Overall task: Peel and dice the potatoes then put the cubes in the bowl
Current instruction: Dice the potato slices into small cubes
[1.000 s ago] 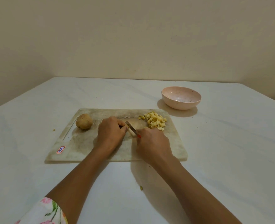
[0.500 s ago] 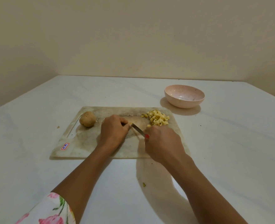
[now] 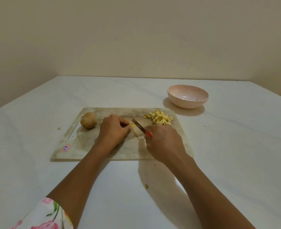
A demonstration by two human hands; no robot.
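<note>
Red plastic shows just above your right hand (image 3: 164,142): it is the one visible bit of the handle of the knife (image 3: 139,126), which that hand's curled fingers grip. The grey blade slants up and to the left through the middle of the frame, its tip close to the knuckles of your left hand (image 3: 114,129). The left hand lies knuckles-up on the cutting board (image 3: 80,146), fingers curled over a small yellow potato piece (image 3: 132,125). Only a sliver of it peeps out at the fingertips, just beside the blade; whether the edge touches it cannot be told.

To the upper right of your hands, a pile of potato cubes (image 3: 160,117) sits near the board's far right corner. At the far left corner rests a whole potato (image 3: 88,120), brown skin on, well apart from the cubes. A red-and-white sticker (image 3: 65,148) marks the board's lower left corner.

Beyond the board, toward the upper right of the frame, a pink bowl (image 3: 187,96) stands on the white bench (image 3: 235,146), near the cubes but off the board. One small scrap (image 3: 146,186) lies on the bench between your forearms, and another bit (image 3: 58,128) lies just left of the board. Your floral sleeve (image 3: 44,215) fills the lower left corner.
</note>
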